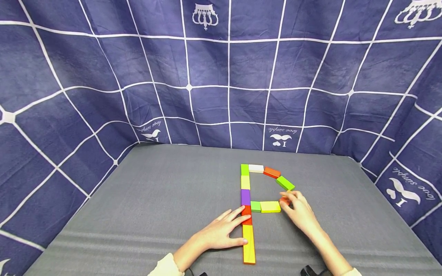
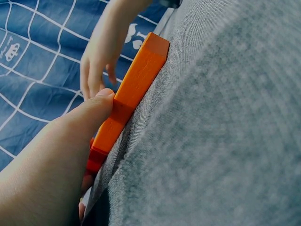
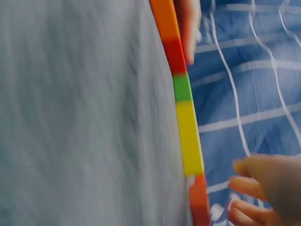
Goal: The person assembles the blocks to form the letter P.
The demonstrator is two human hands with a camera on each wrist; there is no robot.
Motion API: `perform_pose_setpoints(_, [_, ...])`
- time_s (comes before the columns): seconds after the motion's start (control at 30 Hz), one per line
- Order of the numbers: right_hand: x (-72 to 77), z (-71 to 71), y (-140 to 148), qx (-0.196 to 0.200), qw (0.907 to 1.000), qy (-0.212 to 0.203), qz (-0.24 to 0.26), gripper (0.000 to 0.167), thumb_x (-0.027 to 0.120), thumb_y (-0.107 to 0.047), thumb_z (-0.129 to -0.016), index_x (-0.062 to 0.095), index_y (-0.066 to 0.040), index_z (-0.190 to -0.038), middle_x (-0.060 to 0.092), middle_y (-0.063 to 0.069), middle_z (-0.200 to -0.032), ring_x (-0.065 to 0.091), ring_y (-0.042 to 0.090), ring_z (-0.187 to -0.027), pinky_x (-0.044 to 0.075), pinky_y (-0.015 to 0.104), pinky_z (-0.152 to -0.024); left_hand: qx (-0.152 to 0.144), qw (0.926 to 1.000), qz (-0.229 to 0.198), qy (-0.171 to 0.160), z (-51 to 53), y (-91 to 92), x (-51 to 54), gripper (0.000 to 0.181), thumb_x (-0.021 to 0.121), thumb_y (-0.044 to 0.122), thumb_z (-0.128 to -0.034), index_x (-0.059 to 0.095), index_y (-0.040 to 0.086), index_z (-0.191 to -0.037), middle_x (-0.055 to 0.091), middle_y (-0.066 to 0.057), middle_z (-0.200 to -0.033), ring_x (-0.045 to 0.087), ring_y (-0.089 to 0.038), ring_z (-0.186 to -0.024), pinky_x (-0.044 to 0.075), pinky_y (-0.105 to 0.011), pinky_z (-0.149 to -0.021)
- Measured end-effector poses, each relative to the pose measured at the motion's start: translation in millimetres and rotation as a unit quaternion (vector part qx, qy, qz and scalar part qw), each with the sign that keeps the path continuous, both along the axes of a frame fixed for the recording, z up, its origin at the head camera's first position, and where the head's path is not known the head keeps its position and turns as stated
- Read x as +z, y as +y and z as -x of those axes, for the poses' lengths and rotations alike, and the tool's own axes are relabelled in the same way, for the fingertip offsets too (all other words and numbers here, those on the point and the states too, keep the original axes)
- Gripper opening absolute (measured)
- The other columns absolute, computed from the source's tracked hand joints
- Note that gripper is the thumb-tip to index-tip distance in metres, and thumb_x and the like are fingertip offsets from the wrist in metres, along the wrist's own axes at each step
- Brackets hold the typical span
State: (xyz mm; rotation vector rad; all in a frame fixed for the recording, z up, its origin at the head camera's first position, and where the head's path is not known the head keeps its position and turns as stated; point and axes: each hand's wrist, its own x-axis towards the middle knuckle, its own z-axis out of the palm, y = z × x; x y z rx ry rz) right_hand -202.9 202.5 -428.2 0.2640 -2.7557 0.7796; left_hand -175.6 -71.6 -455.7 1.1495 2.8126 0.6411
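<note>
Coloured wooden blocks lie in a P-like outline on the grey cloth. My left hand (image 1: 222,232) rests on its upright row, fingertips on the red block (image 1: 247,220) and thumb at the long orange block (image 2: 136,80). Above these in the row are a purple block (image 1: 245,197), a pale yellow block (image 1: 245,182) and a green block (image 1: 244,169). My right hand (image 1: 299,211) hovers by the red-orange block (image 3: 199,200) at the right of the loop, its loosely bent fingers apart from that block in the right wrist view. Fingers partly cover the loop's right side.
A white block (image 1: 256,168), an orange-red block (image 1: 272,172) and a bright green block (image 1: 285,183) form the loop's top. A small green block (image 1: 256,206) and a yellow block (image 1: 270,207) form its bottom. A blue checked cloth (image 1: 214,103) hangs behind the grey surface (image 1: 155,191).
</note>
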Motion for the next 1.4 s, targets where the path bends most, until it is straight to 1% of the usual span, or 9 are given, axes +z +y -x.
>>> perform_pose_setpoints(0.13, [-5.1,9.6,23.3,-0.041,0.9983,-0.036,0.021,0.042,0.059,-0.024,-0.087,0.054,0.001,-0.121,0.045,0.026,-0.12,0.044,0.044,-0.111,0.039,0.058,-0.088,0.002,1.0,-0.001,-0.003,0.4,-0.3,0.1,0.064,0.044,0.061,-0.0849,0.029,0.034,-0.141,0.019,0.006,-0.152,0.032,-0.033,-0.133,0.03,-0.046,-0.109])
perform_pose_setpoints(0.23, [-9.9,13.3,31.7,-0.031,0.9975,-0.056,0.029,0.047,0.059,-0.024,-0.087,0.049,0.005,-0.123,0.045,0.029,-0.121,0.045,0.044,-0.112,0.039,0.057,-0.091,0.002,1.0,-0.001,0.0,0.9,-0.7,0.3,0.065,0.044,0.062,-0.0847,0.029,0.034,-0.141,0.019,0.006,-0.152,0.032,-0.033,-0.133,0.031,-0.046,-0.108])
perform_pose_setpoints(0.47, [-11.6,18.6,29.3,-0.007,0.9976,-0.051,0.046,0.045,0.058,-0.017,-0.087,0.048,0.008,-0.124,0.049,0.027,-0.119,0.051,0.038,-0.107,0.042,0.052,-0.089,-0.005,1.0,-0.005,-0.003,2.8,-1.1,0.3,0.065,0.044,0.061,-0.0853,0.029,0.032,-0.141,0.019,0.005,-0.152,0.03,-0.03,-0.135,0.028,-0.044,-0.111])
perform_pose_setpoints(0.67, [-12.3,22.3,29.9,-0.01,0.9962,-0.064,0.059,0.045,0.056,-0.021,-0.089,0.048,0.006,-0.125,0.049,0.026,-0.12,0.051,0.037,-0.109,0.042,0.052,-0.09,0.0,1.0,0.0,-0.008,2.0,-1.2,0.7,0.065,0.044,0.061,-0.0849,0.029,0.034,-0.141,0.018,0.006,-0.152,0.031,-0.033,-0.134,0.03,-0.046,-0.109])
perform_pose_setpoints(0.83, [-13.2,32.6,34.6,-0.04,0.9895,-0.087,0.108,0.048,0.049,-0.027,-0.094,0.041,0.001,-0.132,0.035,0.027,-0.132,0.038,0.042,-0.12,0.036,0.058,-0.095,0.001,1.0,-0.002,-0.001,1.1,-0.9,-0.2,0.064,0.043,0.062,-0.0851,0.029,0.033,-0.141,0.02,0.005,-0.152,0.032,-0.033,-0.133,0.031,-0.046,-0.108])
perform_pose_setpoints(0.93, [-17.7,41.4,34.7,-0.025,0.9911,-0.084,0.1,0.045,0.046,-0.027,-0.095,0.043,-0.002,-0.132,0.031,0.027,-0.137,0.031,0.045,-0.127,0.027,0.064,-0.099,-0.002,1.0,-0.003,0.008,0.1,-1.2,-1.6,0.065,0.042,0.062,-0.0853,0.03,0.032,-0.141,0.022,0.003,-0.151,0.033,-0.031,-0.133,0.031,-0.045,-0.108])
perform_pose_setpoints(1.0, [-21.1,47.1,33.8,-0.015,0.9935,-0.073,0.086,0.041,0.045,-0.025,-0.095,0.047,-0.002,-0.13,0.035,0.025,-0.137,0.031,0.044,-0.128,0.024,0.065,-0.099,-0.005,0.9999,-0.004,0.013,-0.2,-1.2,-2.3,0.065,0.041,0.063,-0.0854,0.03,0.031,-0.141,0.023,0.002,-0.151,0.033,-0.03,-0.133,0.031,-0.045,-0.108])
perform_pose_setpoints(1.17, [-22.9,56.6,30.4,-0.016,0.9961,-0.057,0.065,0.039,0.042,-0.02,-0.095,0.047,-0.002,-0.13,0.041,0.021,-0.133,0.035,0.041,-0.125,0.025,0.061,-0.094,-0.007,0.9999,-0.007,0.013,0.3,-0.8,-1.4,0.064,0.043,0.062,-0.0856,0.031,0.03,-0.141,0.022,0.002,-0.152,0.032,-0.029,-0.134,0.03,-0.044,-0.109])
perform_pose_setpoints(1.4, [-20.3,61.0,28.3,-0.019,0.9948,-0.076,0.065,0.04,0.038,-0.015,-0.096,0.045,-0.002,-0.132,0.04,0.021,-0.131,0.035,0.04,-0.124,0.026,0.057,-0.093,-0.013,0.9997,-0.005,0.022,0.4,-0.7,-1.1,0.064,0.042,0.061,-0.0861,0.031,0.029,-0.141,0.022,0.001,-0.151,0.033,-0.026,-0.134,0.029,-0.042,-0.11])
